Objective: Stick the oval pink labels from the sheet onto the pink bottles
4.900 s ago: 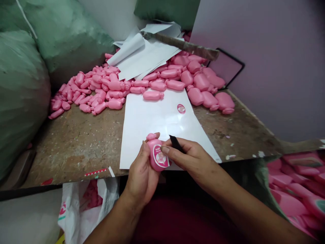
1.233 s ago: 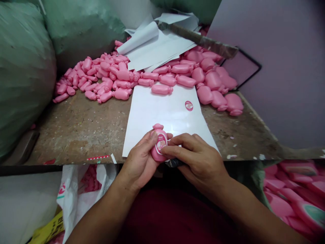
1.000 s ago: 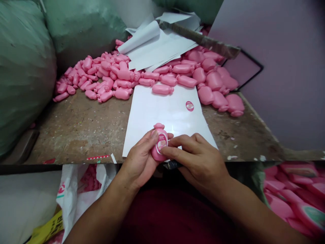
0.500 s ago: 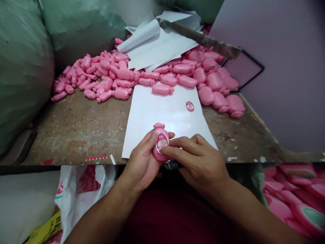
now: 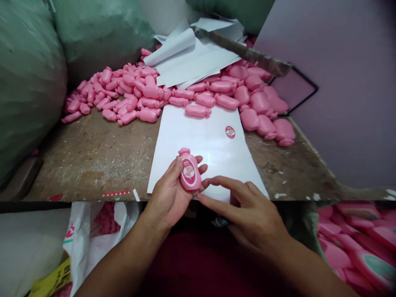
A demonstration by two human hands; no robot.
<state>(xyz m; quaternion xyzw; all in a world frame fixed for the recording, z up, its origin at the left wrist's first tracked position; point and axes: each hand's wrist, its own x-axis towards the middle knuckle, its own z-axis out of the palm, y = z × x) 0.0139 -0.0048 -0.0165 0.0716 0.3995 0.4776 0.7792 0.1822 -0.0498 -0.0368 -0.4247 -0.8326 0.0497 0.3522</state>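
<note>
A small pink bottle [image 5: 190, 170] with an oval "BABY" label on its front lies in my left hand [image 5: 173, 194], held between the thumb and fingers. Close to the bottle's lower right side is my right hand [image 5: 244, 206], its thumb and forefinger apart with nothing between them. Beneath the hands lies a white sheet [image 5: 204, 140] at the table's front edge. One oval sticker [image 5: 230, 132] is on the sheet's upper right part, and an unlabelled pink bottle [image 5: 198, 110] rests across its far end.
Many pink bottles [image 5: 126, 90] are heaped along the back of the table [image 5: 83, 152], partly under loose white papers [image 5: 192, 53]. Green sacks [image 5: 27, 82] stand at the left. Below the edge are a white bag [image 5: 80, 243] and more pink containers [image 5: 355, 239].
My left hand has shifted slightly left with the bottle, whose label now shows fully. The fingers of my right hand have come off the label and moved down.
</note>
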